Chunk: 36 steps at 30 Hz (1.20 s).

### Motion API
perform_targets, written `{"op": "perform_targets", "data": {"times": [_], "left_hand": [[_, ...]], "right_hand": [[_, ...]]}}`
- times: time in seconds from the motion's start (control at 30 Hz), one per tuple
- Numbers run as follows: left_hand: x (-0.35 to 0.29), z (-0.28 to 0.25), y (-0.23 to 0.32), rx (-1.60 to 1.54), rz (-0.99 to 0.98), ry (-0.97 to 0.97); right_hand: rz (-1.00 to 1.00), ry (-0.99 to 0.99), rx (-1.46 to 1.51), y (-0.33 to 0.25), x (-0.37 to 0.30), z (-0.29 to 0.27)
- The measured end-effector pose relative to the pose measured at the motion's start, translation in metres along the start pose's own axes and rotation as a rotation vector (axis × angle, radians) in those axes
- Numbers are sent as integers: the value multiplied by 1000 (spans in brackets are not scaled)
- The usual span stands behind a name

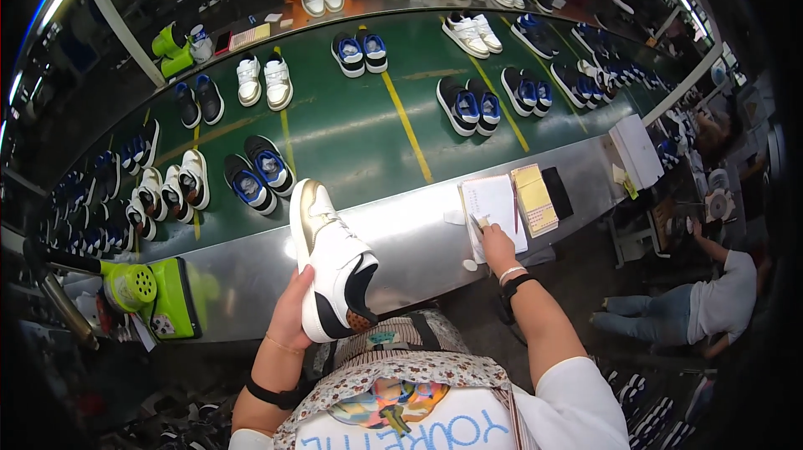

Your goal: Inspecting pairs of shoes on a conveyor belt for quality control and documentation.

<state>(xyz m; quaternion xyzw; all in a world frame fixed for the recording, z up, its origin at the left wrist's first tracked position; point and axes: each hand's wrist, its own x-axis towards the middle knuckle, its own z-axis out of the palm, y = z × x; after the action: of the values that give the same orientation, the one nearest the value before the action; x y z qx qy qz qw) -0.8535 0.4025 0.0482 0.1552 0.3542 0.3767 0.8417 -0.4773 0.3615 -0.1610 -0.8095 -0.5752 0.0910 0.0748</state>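
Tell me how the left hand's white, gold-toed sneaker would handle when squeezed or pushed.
The white sneaker with a gold toe is probably stiff lengthwise: its thick white sole shows no sag in the left hand. Its soft-looking black collar likely gives when squeezed. Its long sole should resist rolling.

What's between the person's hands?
In the head view, the white shoe in the left hand, then metal tabletop, with a white disc near the right hand.

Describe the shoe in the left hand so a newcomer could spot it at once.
Along the near side of the green belt runs a steel ledge. Nearby, the left hand holds up the gold-toed shoe. Unlike the dark pair just beyond, it is single and mostly white.
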Motion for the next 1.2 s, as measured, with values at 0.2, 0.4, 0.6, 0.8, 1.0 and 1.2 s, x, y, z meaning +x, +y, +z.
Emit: {"op": "perform_targets", "data": {"times": [0.2,0.4,0.6,0.8,1.0,1.2], "left_hand": [[9,48,-14,64,-34,-73],[15,84,-23,161,-6,-103],[17,88,-23,159,-22,-195],[11,92,-18,257,15,-207],[7,88,-15,278,63,-224],[1,82,-13,334,95,-215]], "right_hand": [[34,282,310,-13,-9,-51],[-82,7,1357,-84,-59,-178],[-383,94,1022,-107,-91,-220],[-482,144,901,-117,-94,-229],[-524,138,828,-126,-96,-230],[-559,139,782,-135,-99,-227]]}}
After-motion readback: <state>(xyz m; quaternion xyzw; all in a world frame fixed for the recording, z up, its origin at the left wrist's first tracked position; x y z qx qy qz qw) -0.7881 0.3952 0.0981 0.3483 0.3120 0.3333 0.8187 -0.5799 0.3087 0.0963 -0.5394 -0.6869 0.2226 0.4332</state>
